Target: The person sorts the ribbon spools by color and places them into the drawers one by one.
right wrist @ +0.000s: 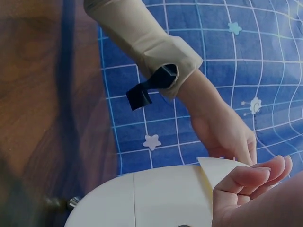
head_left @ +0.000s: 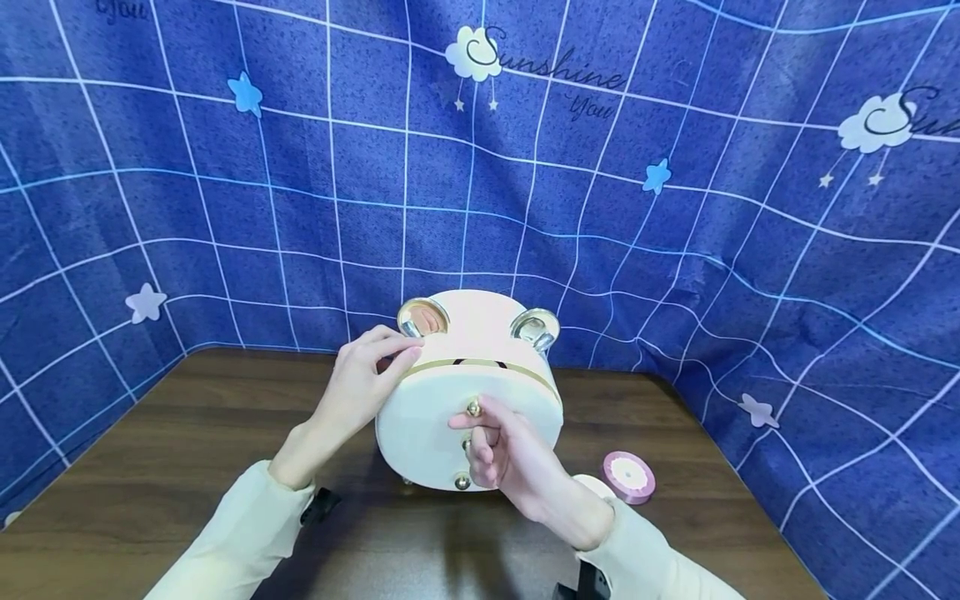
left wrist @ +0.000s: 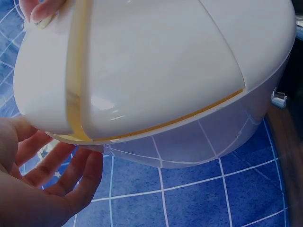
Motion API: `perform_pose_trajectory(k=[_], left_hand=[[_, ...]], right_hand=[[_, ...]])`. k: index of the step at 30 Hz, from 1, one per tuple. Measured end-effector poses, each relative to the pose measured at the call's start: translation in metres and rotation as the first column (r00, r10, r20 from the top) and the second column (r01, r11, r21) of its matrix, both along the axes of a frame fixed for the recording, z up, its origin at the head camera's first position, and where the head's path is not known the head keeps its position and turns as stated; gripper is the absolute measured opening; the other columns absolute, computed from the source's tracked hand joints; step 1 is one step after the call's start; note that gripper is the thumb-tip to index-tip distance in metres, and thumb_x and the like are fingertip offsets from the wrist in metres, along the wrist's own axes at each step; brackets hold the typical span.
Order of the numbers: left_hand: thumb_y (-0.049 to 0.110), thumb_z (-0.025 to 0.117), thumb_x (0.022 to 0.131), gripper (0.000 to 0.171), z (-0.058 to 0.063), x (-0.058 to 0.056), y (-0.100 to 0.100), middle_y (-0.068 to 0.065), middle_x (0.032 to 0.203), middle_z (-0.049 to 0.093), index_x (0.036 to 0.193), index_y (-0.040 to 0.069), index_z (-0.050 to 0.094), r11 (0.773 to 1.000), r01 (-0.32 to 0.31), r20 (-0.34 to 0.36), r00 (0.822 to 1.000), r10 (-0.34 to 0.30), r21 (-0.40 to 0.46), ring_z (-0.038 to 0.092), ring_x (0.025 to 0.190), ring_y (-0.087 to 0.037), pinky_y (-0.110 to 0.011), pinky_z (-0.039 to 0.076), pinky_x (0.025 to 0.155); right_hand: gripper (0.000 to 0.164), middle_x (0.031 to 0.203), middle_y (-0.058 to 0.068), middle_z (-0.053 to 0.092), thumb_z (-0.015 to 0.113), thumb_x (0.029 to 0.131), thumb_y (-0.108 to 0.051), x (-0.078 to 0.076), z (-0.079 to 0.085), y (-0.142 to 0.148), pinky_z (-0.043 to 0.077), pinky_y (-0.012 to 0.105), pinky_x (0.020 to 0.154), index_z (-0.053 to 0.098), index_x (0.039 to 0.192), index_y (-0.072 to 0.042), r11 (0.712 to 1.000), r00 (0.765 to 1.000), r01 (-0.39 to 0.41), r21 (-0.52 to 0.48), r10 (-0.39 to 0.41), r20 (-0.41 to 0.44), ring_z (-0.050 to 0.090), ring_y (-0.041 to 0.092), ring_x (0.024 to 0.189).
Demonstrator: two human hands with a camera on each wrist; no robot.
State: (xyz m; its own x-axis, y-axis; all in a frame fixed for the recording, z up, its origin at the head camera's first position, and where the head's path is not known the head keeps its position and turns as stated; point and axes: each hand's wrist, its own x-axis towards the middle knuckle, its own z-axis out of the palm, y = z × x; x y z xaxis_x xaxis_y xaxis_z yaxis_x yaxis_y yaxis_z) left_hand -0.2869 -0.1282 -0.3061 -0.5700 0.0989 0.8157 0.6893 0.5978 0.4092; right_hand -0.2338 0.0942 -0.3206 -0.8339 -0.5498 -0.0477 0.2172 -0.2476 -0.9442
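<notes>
Two hands at a white box standing on the table, its front toward the wearer. The left hand has its fingers spread, slightly bent, with tips against the box's upper left edge; the right hand catches the top knob between two fingers, the rest curled, though how firmly it holds cannot be told. Likely faults: the knob is small, smooth and round, so a pull could slip off it; a hard pull against the left hand's light touch could drag or tip the whole box forward on its small feet; fingers beside the gold band could be nipped should the parts on either side close together. Two shiny ears, the left and the right, stand up from the box; the left one is just beside the left hand and could be knocked. Below, the bottom knob shows clear, while the right hand partly covers the middle one. A pink roll lies near the right sleeve, and a white disc, half hidden by that wrist, could be swept aside by a backward pull. Blue cloth hangs behind.
</notes>
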Motion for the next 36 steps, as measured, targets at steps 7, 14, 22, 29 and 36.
perform_pose_trajectory(k=[7, 14, 22, 29, 36], left_hand=[[0.013, 0.069, 0.088, 0.015, -0.001, 0.0, 0.0, -0.003, 0.087, 0.071, 0.1, 0.008, 0.077, 1.0, -0.005, 0.004, 1.0, 0.005, -0.003, 0.061, 0.076, -0.015, -0.024, 0.042, 0.065], [0.013, 0.069, 0.088, 0.015, -0.001, 0.0, 0.0, -0.004, 0.088, 0.071, 0.1, 0.008, 0.077, 1.0, -0.013, 0.013, 1.0, 0.013, -0.005, 0.064, 0.08, -0.017, -0.027, 0.044, 0.066], [0.015, 0.065, 0.091, 0.017, -0.004, 0.004, 0.001, -0.003, 0.094, 0.069, 0.104, 0.01, 0.075, 0.999, -0.028, -0.002, 1.0, 0.027, -0.028, 0.063, 0.089, -0.018, -0.031, 0.046, 0.074], [0.025, 0.069, 0.089, 0.035, -0.011, 0.009, 0.007, -0.003, 0.111, 0.064, 0.122, 0.016, 0.067, 0.981, -0.065, -0.213, 0.977, 0.025, -0.183, 0.055, 0.099, -0.018, -0.034, 0.05, 0.077], [0.032, 0.07, 0.085, 0.047, -0.013, 0.007, 0.012, -0.003, 0.117, 0.063, 0.129, 0.017, 0.061, 0.942, -0.104, -0.258, 0.966, 0.019, -0.32, 0.054, 0.1, -0.023, -0.037, 0.047, 0.085]], right_hand=[[0.041, 0.048, -0.011, 0.049, 0.036, 0.103, -0.04, -0.007, 0.0, 0.0, 0.032, 0.02, 0.049, 0.07, 0.097, -0.018, 1.0, 1.0, 0.012, 0.013, -0.012, -0.006, 0.043, 0.005, 0.044], [0.042, 0.048, -0.011, 0.05, 0.035, 0.103, -0.039, -0.011, 0.001, -0.001, 0.032, 0.02, 0.048, 0.07, 0.095, -0.018, 1.0, 1.0, 0.019, 0.004, -0.019, 0.01, 0.044, 0.003, 0.043], [0.04, 0.048, -0.01, 0.051, 0.036, 0.101, -0.043, -0.01, -0.007, 0.0, 0.035, 0.021, 0.048, 0.067, 0.1, -0.018, 1.0, 1.0, -0.011, 0.012, 0.012, -0.019, 0.044, 0.004, 0.042], [0.031, 0.051, -0.012, 0.054, 0.041, 0.099, -0.035, 0.001, -0.031, 0.006, 0.037, 0.021, 0.05, 0.067, 0.101, -0.018, 0.992, 0.992, -0.108, 0.067, 0.112, -0.064, 0.048, 0.002, 0.044], [0.04, 0.048, -0.012, 0.054, 0.045, 0.096, -0.046, -0.003, -0.045, 0.006, 0.036, 0.022, 0.048, 0.061, 0.106, -0.011, 0.986, 0.996, -0.057, 0.154, 0.045, 0.079, 0.047, 0.003, 0.039]])
